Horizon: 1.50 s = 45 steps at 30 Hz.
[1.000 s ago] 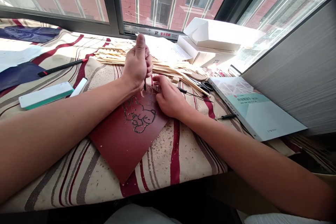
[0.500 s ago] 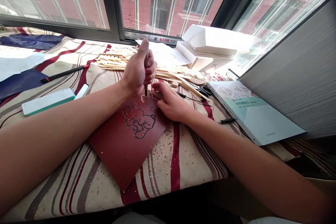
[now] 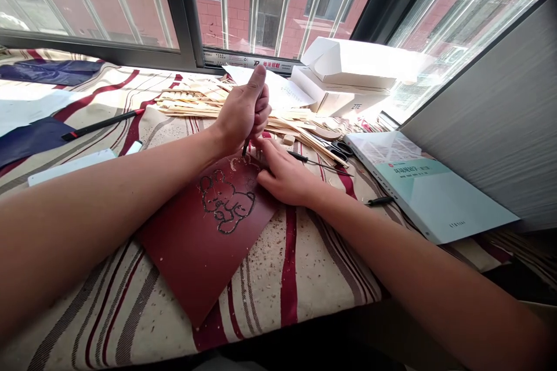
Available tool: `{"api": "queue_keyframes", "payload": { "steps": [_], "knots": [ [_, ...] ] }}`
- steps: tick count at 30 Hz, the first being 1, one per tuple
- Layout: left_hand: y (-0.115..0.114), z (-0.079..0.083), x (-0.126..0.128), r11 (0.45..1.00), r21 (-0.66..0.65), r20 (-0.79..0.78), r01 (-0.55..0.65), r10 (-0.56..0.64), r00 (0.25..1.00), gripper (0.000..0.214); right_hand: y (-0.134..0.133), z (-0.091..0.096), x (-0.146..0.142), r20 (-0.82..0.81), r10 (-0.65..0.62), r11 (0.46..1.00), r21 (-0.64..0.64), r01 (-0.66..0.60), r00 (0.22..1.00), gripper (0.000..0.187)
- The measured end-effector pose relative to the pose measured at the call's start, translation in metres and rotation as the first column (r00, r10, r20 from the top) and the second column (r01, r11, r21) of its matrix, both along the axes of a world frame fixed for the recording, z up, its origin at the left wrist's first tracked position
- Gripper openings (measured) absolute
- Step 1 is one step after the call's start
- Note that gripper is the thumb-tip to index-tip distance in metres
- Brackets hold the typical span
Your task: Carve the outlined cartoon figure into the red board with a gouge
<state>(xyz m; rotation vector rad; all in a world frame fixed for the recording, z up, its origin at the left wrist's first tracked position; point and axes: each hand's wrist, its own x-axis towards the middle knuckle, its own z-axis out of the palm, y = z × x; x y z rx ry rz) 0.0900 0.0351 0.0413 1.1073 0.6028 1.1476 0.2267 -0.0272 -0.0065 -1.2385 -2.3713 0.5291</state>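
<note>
Carving tool (image 3: 245, 148) clenched upright in my left hand (image 3: 242, 116), tip down at the far edge of the maroon carving block (image 3: 200, 261), just beyond the bear outline (image 3: 226, 203). Right hand (image 3: 285, 177) open, pressed flat across the block's far corner, close beside that blade. Tight spot: I'd keep strokes short and angled away from the steadying hand. Checking the edges now: the block lies on the striped cloth (image 3: 313, 278), its near corner well in from the cloth's front edge. Bundled wooden sticks (image 3: 191, 105) crowd the far side, scissors (image 3: 338, 148) sit far right, and a textbook (image 3: 435, 191) lies further right. Most room for my forearms is nearest me.
</note>
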Motion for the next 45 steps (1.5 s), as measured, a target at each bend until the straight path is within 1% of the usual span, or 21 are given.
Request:
{"api": "queue_keyframes", "payload": {
  "steps": [5, 7, 11, 14, 19, 22, 25, 28, 30, 32, 34, 35, 36, 37, 39, 40, 42, 43, 44, 45],
  "knots": [
    [0.003, 0.003, 0.001, 0.992, -0.089, -0.028, 0.091, -0.094, 0.995, 0.065, -0.001, 0.0, -0.002, 0.027, -0.017, 1.0, 0.009, 0.017, 0.999, 0.058],
    [0.004, 0.004, 0.0, 0.993, -0.075, -0.027, 0.096, -0.098, 0.995, 0.066, -0.001, 0.0, -0.002, 0.034, -0.021, 1.0, 0.006, 0.02, 0.999, 0.06],
    [0.004, 0.004, -0.004, 0.996, -0.042, -0.036, 0.075, -0.077, 0.996, 0.068, -0.002, 0.001, -0.002, 0.031, -0.004, 1.0, -0.009, 0.005, 1.0, 0.071],
    [0.006, 0.003, -0.005, 0.996, -0.048, -0.038, 0.08, -0.082, 0.996, 0.068, -0.002, 0.002, -0.002, 0.031, -0.005, 1.0, -0.006, 0.005, 1.0, 0.071],
    [0.009, 0.001, -0.004, 0.991, -0.04, -0.058, 0.124, -0.127, 0.99, 0.068, -0.003, 0.005, -0.003, 0.064, -0.016, 1.0, -0.006, 0.016, 0.998, 0.07],
    [0.009, 0.002, -0.003, 0.993, -0.025, -0.085, 0.114, -0.115, 0.99, 0.068, -0.004, 0.002, -0.004, 0.068, -0.016, 1.0, 0.012, 0.015, 0.998, 0.068],
    [0.007, 0.001, 0.0, 0.999, -0.019, -0.107, 0.036, -0.038, 0.994, 0.066, -0.004, -0.001, -0.004, 0.064, -0.01, 0.999, 0.034, 0.008, 0.998, 0.068],
    [0.005, -0.002, 0.005, 0.989, 0.014, -0.094, -0.147, 0.147, 0.985, 0.064, -0.003, -0.003, -0.004, 0.055, 0.001, 0.999, 0.048, -0.004, 0.999, 0.072],
    [0.004, -0.005, 0.008, 0.954, 0.052, -0.038, -0.294, 0.296, 0.954, 0.064, -0.003, -0.002, -0.005, 0.058, 0.005, 0.999, 0.049, -0.008, 0.998, 0.074],
    [0.003, -0.008, 0.01, 0.91, 0.076, 0.025, -0.407, 0.406, 0.913, 0.065, -0.004, -0.002, -0.005, 0.069, 0.004, 0.999, 0.04, -0.007, 0.998, 0.074],
    [0.003, -0.009, 0.009, 0.882, 0.075, 0.063, -0.466, 0.462, 0.885, 0.064, -0.004, -0.001, -0.005, 0.066, 0.004, 0.999, 0.037, -0.007, 0.998, 0.073],
    [0.004, -0.01, 0.008, 0.879, 0.071, 0.069, -0.471, 0.467, 0.882, 0.063, -0.004, -0.002, -0.005, 0.056, 0.004, 0.999, 0.04, -0.006, 0.998, 0.073],
    [0.005, -0.01, 0.006, 0.897, 0.065, 0.059, -0.437, 0.434, 0.899, 0.063, -0.004, -0.002, -0.005, 0.045, 0.004, 0.999, 0.044, -0.006, 0.999, 0.072],
    [0.007, -0.01, 0.003, 0.924, 0.056, 0.045, -0.379, 0.376, 0.925, 0.063, -0.004, -0.002, -0.005, 0.037, 0.007, 0.999, 0.049, -0.008, 0.999, 0.071],
    [0.01, -0.009, -0.002, 0.974, 0.024, 0.019, -0.224, 0.224, 0.974, 0.063, -0.003, -0.003, -0.004, 0.029, 0.012, 0.998, 0.057, -0.013, 1.0, 0.071],
    [0.011, -0.008, -0.004, 0.99, 0.01, 0.006, -0.144, 0.144, 0.99, 0.064, -0.003, -0.004, -0.004, 0.031, 0.011, 0.998, 0.059, -0.013, 0.999, 0.07],
    [0.012, -0.006, -0.007, 1.0, -0.003, -0.029, -0.012, 0.012, 1.0, 0.064, -0.002, -0.004, -0.004, 0.046, 0.002, 0.998, 0.062, -0.005, 0.999, 0.064],
    [0.012, -0.006, -0.007, 0.999, -0.003, -0.048, 0.035, -0.035, 0.998, 0.064, -0.002, -0.004, -0.004, 0.051, -0.006, 0.998, 0.062, 0.003, 0.999, 0.06],
    [0.012, -0.005, -0.008, 0.997, -0.002, -0.064, 0.076, -0.076, 0.995, 0.064, -0.002, -0.004, -0.005, 0.053, -0.013, 0.998, 0.061, 0.01, 0.998, 0.058],
    [0.012, -0.005, -0.008, 0.996, -0.002, -0.064, 0.091, -0.091, 0.994, 0.064, -0.002, -0.004, -0.005, 0.053, -0.017, 0.998, 0.059, 0.014, 0.998, 0.058]
  ]
}}
